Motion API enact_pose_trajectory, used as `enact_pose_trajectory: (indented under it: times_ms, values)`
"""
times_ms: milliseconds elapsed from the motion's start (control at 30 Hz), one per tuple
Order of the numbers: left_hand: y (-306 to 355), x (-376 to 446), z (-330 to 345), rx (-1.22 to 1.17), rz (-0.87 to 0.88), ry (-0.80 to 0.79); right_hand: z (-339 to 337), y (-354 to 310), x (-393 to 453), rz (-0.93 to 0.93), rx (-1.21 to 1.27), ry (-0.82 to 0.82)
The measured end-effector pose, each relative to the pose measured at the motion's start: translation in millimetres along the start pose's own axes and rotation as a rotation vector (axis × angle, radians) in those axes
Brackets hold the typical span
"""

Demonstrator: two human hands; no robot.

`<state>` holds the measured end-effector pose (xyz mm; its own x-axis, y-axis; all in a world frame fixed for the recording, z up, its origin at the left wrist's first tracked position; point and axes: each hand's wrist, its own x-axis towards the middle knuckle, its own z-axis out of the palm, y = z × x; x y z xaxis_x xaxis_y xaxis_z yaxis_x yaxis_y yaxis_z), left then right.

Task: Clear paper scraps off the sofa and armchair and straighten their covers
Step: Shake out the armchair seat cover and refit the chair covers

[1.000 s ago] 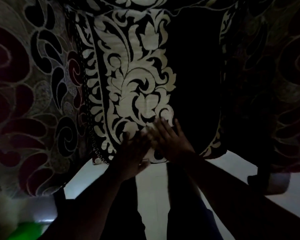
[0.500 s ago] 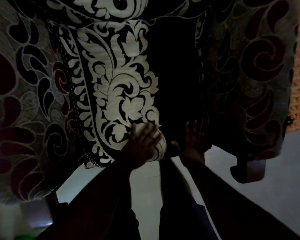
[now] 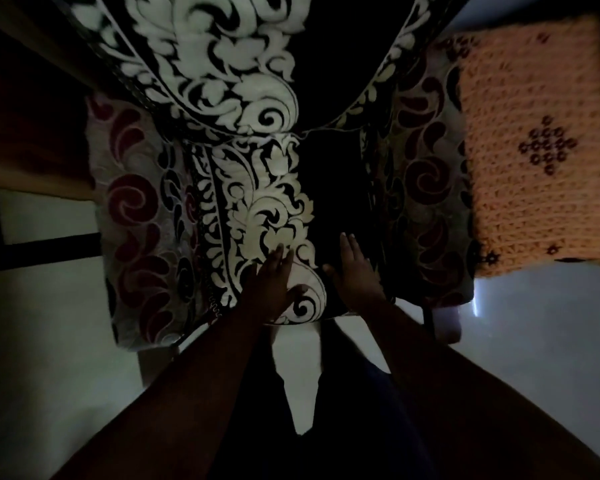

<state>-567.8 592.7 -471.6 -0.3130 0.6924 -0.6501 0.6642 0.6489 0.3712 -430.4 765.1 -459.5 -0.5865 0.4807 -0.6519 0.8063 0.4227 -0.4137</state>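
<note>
Found the cover (image 3: pixel 267 188), black with cream scrollwork, draped down the middle of the armchair (image 3: pixel 136 209), running from 12 o'clock to just short of 6 o'clock, with its rounded lower edge hanging over the seat front. Saw cream pattern on the 9 o'clock half of it and plain black on the 3 o'clock half. Spotted no paper scraps on it, though much of the black part was too dark to read.

Found the left hand (image 3: pixel 274 282) laid flat on the cream pattern near the lower edge, fingers straight, close together and pointing to 12 o'clock, gripping nothing. Found the right hand (image 3: pixel 355 275) just beside it toward 3 o'clock, flat on the black part, fingers straight and slightly spread, thumb out toward 9 o'clock, also gripping nothing. Kept apart, not touching each other.

Saw the chair's own upholstery, grey with dark red swirls, flanking the cover at 9 and 3 o'clock. Noted an orange crocheted cloth (image 3: pixel 534 143) with a dark diamond motif at 2 o'clock, beside the chair. Noted pale floor (image 3: pixel 534 341) at 4 and 8 o'clock.
</note>
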Motion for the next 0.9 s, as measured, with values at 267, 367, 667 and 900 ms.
enact_pose_trajectory:
  times_ms: [267, 367, 667, 900]
  values:
    - [10, -57, -139, -0.02, -0.025, 0.164, -99, -92, -22, -0.111, -0.05, 0.066]
    - [11, -75, -191, -0.024, -0.013, 0.203, -131, -128, -34, -0.129, -0.087, 0.09]
    - [-1, -106, -301, 0.044, -0.008, 0.308, -219, -192, -50, -0.206, -0.293, 0.182]
    - [3, -65, -389, 0.256, -0.095, 0.469, -318, -215, 7, -0.293, -0.37, 0.308]
